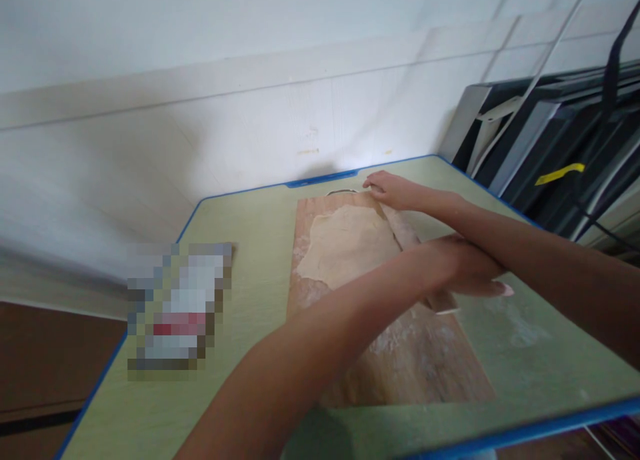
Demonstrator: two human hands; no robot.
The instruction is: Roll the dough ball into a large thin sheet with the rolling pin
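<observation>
A flattened sheet of pale dough (345, 243) lies on the far half of a floured wooden board (415, 360). A wooden rolling pin (400, 228) runs slantwise along the dough's right edge. My right hand (390, 188) rests on the pin's far end, near the board's back edge. My left hand (465, 267) lies flat over the pin's near end, fingers stretched out to the right. My left forearm crosses above the board's near half and hides part of it.
The board sits on a green table (240, 227) with a blue rim, pushed against a white wall. A blurred packet (177, 307) lies to the left of the board. Dark framed panels (550, 147) lean beyond the table's right edge. Flour dusts the table at the right.
</observation>
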